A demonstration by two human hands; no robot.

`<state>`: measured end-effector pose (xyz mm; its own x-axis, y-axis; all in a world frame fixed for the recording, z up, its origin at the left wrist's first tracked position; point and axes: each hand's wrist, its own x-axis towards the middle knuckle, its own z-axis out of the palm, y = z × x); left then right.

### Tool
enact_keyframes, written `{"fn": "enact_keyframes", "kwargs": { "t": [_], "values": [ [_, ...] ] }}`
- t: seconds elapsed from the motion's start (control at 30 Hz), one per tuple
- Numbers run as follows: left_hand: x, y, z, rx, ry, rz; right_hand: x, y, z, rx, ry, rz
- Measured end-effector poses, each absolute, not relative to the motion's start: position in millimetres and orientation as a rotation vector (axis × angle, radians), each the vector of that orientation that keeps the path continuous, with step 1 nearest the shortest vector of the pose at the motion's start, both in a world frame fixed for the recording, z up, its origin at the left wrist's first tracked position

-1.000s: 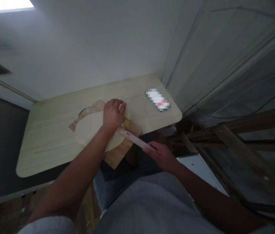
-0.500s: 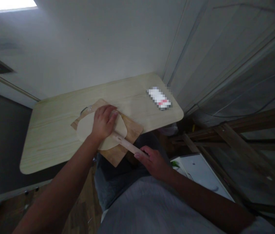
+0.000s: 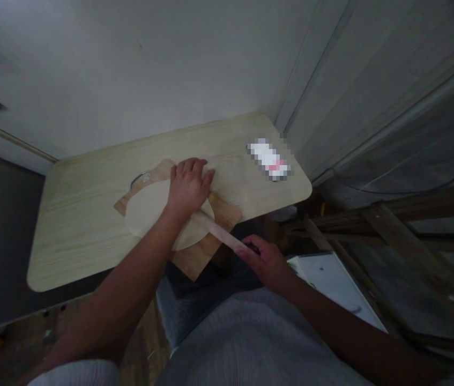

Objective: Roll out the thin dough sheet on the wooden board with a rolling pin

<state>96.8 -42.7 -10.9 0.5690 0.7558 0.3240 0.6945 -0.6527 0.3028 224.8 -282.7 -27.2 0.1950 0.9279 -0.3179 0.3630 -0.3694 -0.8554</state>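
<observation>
A pale, flat oval piece (image 3: pixel 146 206) lies on a brown wood-coloured sheet or board (image 3: pixel 194 262) at the table's front edge. My left hand (image 3: pixel 188 186) presses down across the oval's far right part, fingers stretched out past its rim and thumb apart. From under that hand a flat light-wood stick (image 3: pixel 222 235), shaped like a handle, runs toward me. Its outer end is in my right hand (image 3: pixel 265 261), fingers wrapped round it. My left hand hides where stick and oval meet, so I cannot tell whether they are joined.
A light wood-grain table (image 3: pixel 77 220) stands against a white wall (image 3: pixel 170 69). A thin curved metal ring (image 3: pixel 140 177) lies beside the brown sheet. The pixelated phone-like item (image 3: pixel 269 159) rests at the right. A white box (image 3: pixel 335 284) and wooden beams (image 3: pixel 395 225) are lower right.
My left hand has slid toward the far right over the oval, and its fingers have straightened. The right hand still grips the stick, shifted slightly right. The camera view has also shifted a little.
</observation>
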Motion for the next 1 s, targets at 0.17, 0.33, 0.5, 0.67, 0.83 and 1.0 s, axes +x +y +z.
{"fn": "enact_keyframes", "kwargs": {
  "t": [0.17,0.33,0.5,0.67,0.83,1.0],
  "values": [
    [104.7,-37.3,-5.2,2.595,1.203,0.865,230.2,-280.5,-27.0,-1.874,-1.234,1.087],
    [80.1,-44.7,-5.5,2.467,1.202,1.100,224.0,-280.9,-16.5,-1.926,-1.357,1.034],
    [56.3,-62.0,-15.6,2.626,1.107,0.829,219.6,-281.9,-16.3,-1.986,-1.440,0.915],
    [64.5,-63.4,-14.5,2.700,1.191,0.530,220.6,-286.1,-25.0,-1.993,-1.454,0.907],
    [81.7,-58.6,-8.6,2.691,1.215,0.457,224.7,-288.6,-28.5,-2.010,-1.451,0.889],
    [90.5,-55.0,-8.3,2.703,1.203,0.453,228.1,-288.6,-29.9,-2.007,-1.457,0.913]
  ]
}}
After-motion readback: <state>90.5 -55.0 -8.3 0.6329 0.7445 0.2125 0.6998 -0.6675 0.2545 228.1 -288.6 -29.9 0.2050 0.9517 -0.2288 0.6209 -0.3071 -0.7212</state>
